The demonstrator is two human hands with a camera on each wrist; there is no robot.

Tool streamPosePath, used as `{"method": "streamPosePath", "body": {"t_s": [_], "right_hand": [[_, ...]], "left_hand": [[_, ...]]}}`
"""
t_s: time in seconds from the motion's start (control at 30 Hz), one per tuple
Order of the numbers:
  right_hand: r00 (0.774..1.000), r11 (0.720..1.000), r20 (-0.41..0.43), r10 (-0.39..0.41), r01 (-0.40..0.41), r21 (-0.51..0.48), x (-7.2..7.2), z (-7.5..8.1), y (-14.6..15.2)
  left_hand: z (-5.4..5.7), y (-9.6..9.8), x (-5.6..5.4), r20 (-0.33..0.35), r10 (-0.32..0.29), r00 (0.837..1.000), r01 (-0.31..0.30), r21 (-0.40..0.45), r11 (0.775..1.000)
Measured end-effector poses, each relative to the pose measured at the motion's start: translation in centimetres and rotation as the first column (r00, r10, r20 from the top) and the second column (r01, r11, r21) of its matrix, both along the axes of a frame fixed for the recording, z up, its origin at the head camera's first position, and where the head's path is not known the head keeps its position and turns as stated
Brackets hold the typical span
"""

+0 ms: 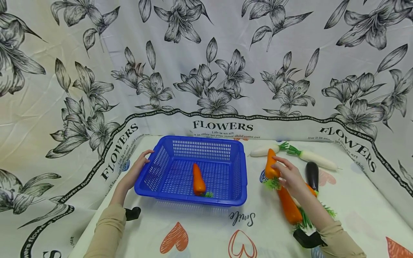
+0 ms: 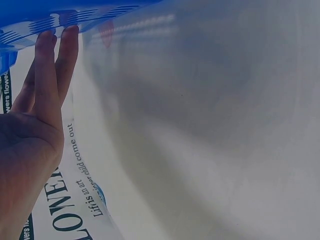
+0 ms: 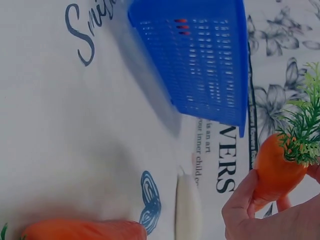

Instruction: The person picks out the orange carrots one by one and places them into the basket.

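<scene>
- So, the carrot [image 1: 270, 169] was in the right hand [image 1: 292, 179], just right of the basket [image 1: 193, 201], tip away from the person, greens [image 1: 272, 184] toward them.
- Right hand: fingers curled around the thick end, gripping it.
- Handling, my read: light and stiff, likely moulded plastic or foam; smooth skin maybe slightly slippery, not fragile.
- Best hold: fat shoulder just below the greens. Narrow tip offered less; feathery greens looked too flimsy to lift by.
- Left hand [image 1: 137, 170]: fingers fairly straight, tips touching the basket's left wall from outside. Thumb position unclear.
- Basket: blue plastic, rectangular, flared slotted walls, grid floor.
- Second carrot [image 1: 198, 181] lay inside, near the front wall; same smooth orange taper.
- Third carrot [image 1: 288, 206] lay on the table [image 1: 148, 225], partly hidden.
- Farther right: one white radish [image 1: 262, 150], another white radish [image 1: 317, 159], both slim with green tops; dark glossy eggplant [image 1: 312, 175].
- Table cover pale, printed with hearts; wrinkled floral curtain [image 1: 193, 64] behind.
</scene>
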State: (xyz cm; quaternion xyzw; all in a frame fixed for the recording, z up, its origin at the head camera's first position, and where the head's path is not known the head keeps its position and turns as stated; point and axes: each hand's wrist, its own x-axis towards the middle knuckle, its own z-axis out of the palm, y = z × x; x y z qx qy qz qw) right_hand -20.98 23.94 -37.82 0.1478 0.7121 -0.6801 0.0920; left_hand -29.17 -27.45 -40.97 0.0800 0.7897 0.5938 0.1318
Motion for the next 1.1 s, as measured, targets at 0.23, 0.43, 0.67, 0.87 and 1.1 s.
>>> {"method": "streamPosePath", "body": {"t_s": [0.23,0.43,0.67,0.87,1.1], "right_hand": [[1.0,0.999,0.012,-0.017,0.017,-0.043,0.0,0.0,-0.5],[1.0,1.0,0.013,-0.02,0.02,-0.009,-0.2,-0.1,-1.0],[1.0,1.0,0.002,-0.026,0.026,-0.011,-0.1,-0.2,-1.6],[1.0,1.0,-0.014,-0.022,0.021,-0.023,-0.1,0.0,-2.2],[0.999,1.0,-0.034,-0.012,0.011,-0.024,-0.3,-0.1,-2.9]], "left_hand": [[0.0,-0.1,-0.1,0.006,0.006,1.0,-0.006,-0.008,1.0],[0.2,0.0,0.2,0.014,0.012,1.0,-0.012,-0.016,1.0],[-2.2,-1.0,-1.6,-0.01,0.003,1.0,-0.004,-0.032,0.999],[-2.6,-1.2,-1.8,-0.014,0.01,1.0,-0.01,-0.043,0.999],[-2.8,-1.2,-1.9,-0.015,0.013,1.0,-0.013,-0.038,0.999]]}}
